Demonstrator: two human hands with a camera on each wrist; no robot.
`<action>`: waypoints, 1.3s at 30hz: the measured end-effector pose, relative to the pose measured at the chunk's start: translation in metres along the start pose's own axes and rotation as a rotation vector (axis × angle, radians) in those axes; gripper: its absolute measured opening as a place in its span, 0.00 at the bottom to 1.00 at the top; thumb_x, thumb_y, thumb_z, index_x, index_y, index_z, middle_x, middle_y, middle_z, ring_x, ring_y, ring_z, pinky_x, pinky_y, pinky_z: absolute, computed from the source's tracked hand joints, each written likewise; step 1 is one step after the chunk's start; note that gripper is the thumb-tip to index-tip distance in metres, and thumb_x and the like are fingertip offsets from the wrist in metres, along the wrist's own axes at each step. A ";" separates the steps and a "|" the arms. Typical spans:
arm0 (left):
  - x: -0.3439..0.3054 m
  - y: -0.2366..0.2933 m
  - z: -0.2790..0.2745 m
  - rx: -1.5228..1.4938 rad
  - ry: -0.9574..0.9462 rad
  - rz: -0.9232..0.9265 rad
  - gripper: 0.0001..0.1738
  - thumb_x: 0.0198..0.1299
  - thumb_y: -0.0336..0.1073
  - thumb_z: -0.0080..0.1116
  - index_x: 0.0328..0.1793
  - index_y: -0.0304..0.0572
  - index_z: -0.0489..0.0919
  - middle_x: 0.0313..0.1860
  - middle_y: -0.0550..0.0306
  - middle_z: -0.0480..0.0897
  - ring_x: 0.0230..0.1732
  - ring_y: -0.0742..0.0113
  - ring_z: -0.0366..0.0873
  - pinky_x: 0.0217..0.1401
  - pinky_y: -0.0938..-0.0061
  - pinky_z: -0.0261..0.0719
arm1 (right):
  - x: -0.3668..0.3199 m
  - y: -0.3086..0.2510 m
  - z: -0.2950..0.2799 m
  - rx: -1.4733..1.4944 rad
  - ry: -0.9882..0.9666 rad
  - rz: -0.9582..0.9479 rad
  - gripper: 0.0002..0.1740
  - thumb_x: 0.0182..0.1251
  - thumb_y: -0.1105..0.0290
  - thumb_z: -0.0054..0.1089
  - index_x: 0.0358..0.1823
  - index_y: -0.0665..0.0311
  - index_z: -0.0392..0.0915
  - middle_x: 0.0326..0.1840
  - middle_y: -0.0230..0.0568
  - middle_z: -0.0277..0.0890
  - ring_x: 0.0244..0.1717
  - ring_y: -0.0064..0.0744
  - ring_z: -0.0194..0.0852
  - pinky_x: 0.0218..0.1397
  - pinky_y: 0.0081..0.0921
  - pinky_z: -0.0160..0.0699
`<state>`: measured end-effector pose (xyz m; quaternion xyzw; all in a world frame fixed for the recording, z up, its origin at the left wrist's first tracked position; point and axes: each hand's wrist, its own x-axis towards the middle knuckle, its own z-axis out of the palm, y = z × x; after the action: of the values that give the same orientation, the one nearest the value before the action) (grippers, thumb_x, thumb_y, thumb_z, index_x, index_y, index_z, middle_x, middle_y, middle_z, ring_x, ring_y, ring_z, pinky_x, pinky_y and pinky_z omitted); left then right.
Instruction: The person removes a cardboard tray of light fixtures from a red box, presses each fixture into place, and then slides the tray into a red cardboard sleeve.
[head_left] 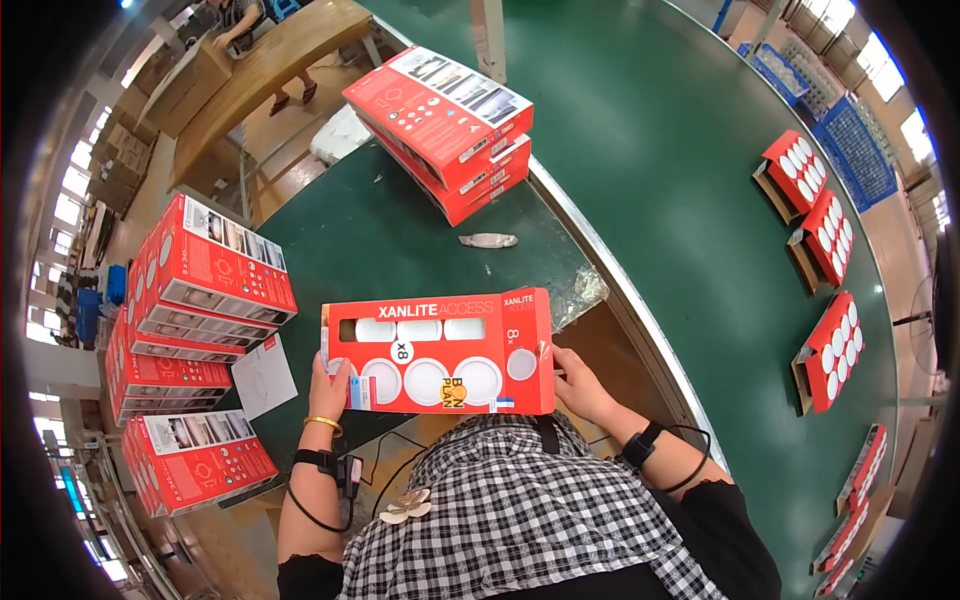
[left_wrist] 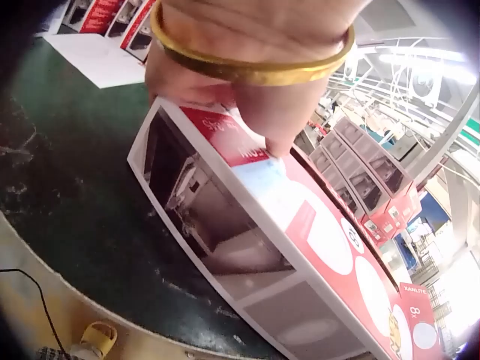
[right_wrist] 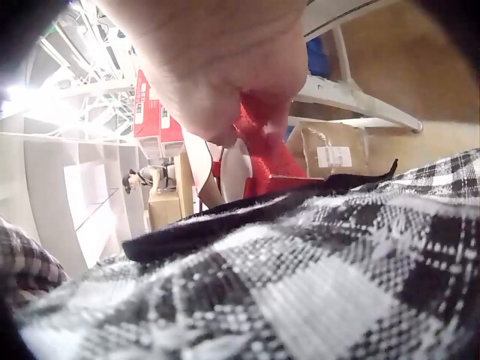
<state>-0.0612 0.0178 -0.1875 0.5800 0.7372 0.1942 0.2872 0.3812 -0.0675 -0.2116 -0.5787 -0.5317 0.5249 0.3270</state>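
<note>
The red box (head_left: 510, 345) is being held over the near edge of the worktop (head_left: 335, 235), its left end being gripped by the left hand (head_left: 330, 390), its right end by the right hand (head_left: 584, 388). Stacked cartons (head_left: 215, 265) are being supported along the worktop's left edge, another stack (head_left: 435, 110) near its far edge.
</note>
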 end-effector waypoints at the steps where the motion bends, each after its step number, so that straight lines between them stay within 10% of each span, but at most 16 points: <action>1: 0.001 -0.002 0.002 -0.006 0.004 -0.003 0.38 0.71 0.51 0.60 0.75 0.28 0.65 0.65 0.32 0.79 0.65 0.41 0.79 0.68 0.60 0.75 | 0.002 -0.003 0.000 -0.023 -0.014 -0.017 0.37 0.74 0.72 0.58 0.82 0.60 0.58 0.64 0.58 0.71 0.67 0.45 0.74 0.65 0.37 0.79; 13: 0.000 -0.006 0.004 -0.030 0.042 0.008 0.40 0.68 0.51 0.64 0.76 0.32 0.65 0.65 0.34 0.79 0.65 0.42 0.79 0.67 0.60 0.76 | 0.012 0.009 0.014 0.343 -0.090 0.101 0.42 0.75 0.73 0.62 0.86 0.55 0.50 0.75 0.42 0.69 0.69 0.31 0.72 0.69 0.30 0.75; 18: 0.006 -0.009 0.013 -0.072 0.013 0.059 0.40 0.68 0.52 0.63 0.76 0.32 0.64 0.67 0.33 0.77 0.66 0.39 0.78 0.68 0.59 0.76 | -0.001 0.006 0.016 0.287 -0.081 0.135 0.45 0.73 0.72 0.65 0.85 0.56 0.49 0.73 0.45 0.69 0.71 0.39 0.70 0.72 0.35 0.73; 21: 0.006 0.047 0.017 0.419 0.330 0.373 0.39 0.61 0.39 0.70 0.76 0.36 0.66 0.66 0.41 0.78 0.66 0.47 0.76 0.70 0.59 0.74 | 0.008 0.007 0.008 -0.052 0.080 -0.070 0.45 0.69 0.69 0.68 0.83 0.58 0.53 0.70 0.49 0.71 0.71 0.50 0.69 0.73 0.41 0.71; 24: 0.002 0.107 0.070 -0.087 -0.051 0.394 0.29 0.63 0.32 0.69 0.70 0.37 0.74 0.63 0.47 0.79 0.61 0.55 0.79 0.64 0.63 0.78 | 0.019 -0.020 -0.004 -0.506 0.222 -0.332 0.41 0.63 0.67 0.71 0.77 0.62 0.62 0.67 0.54 0.71 0.70 0.58 0.67 0.72 0.45 0.70; 27: -0.035 0.198 0.090 -0.440 -0.656 0.206 0.49 0.68 0.39 0.68 0.86 0.36 0.50 0.72 0.43 0.73 0.64 0.61 0.79 0.64 0.68 0.80 | 0.024 -0.054 0.009 -0.506 0.175 -0.549 0.32 0.62 0.70 0.67 0.68 0.69 0.71 0.67 0.56 0.72 0.66 0.58 0.72 0.70 0.46 0.72; 29: -0.046 0.212 0.102 -0.162 -0.550 0.451 0.52 0.68 0.40 0.67 0.87 0.35 0.45 0.76 0.42 0.68 0.67 0.61 0.77 0.65 0.67 0.80 | 0.028 -0.061 0.025 -0.257 0.107 -0.616 0.31 0.63 0.76 0.63 0.69 0.69 0.71 0.66 0.56 0.73 0.67 0.56 0.72 0.69 0.44 0.74; 33: -0.026 0.199 0.094 -0.453 -0.743 0.028 0.31 0.71 0.39 0.59 0.76 0.32 0.69 0.57 0.52 0.84 0.52 0.67 0.83 0.56 0.71 0.81 | 0.039 -0.030 0.004 -0.435 0.010 -0.663 0.29 0.61 0.81 0.60 0.67 0.69 0.74 0.69 0.52 0.73 0.68 0.51 0.73 0.67 0.44 0.76; 39: -0.027 0.190 0.099 -0.313 -0.600 0.138 0.16 0.70 0.32 0.48 0.58 0.32 0.79 0.43 0.56 0.86 0.42 0.72 0.81 0.46 0.72 0.81 | 0.066 -0.033 0.002 -0.776 0.212 -0.630 0.23 0.65 0.70 0.55 0.62 0.66 0.79 0.62 0.39 0.76 0.66 0.38 0.72 0.62 0.34 0.70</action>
<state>0.1492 0.0345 -0.1397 0.6084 0.5402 0.1446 0.5631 0.3631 0.0023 -0.1983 -0.5193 -0.8000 0.1033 0.2824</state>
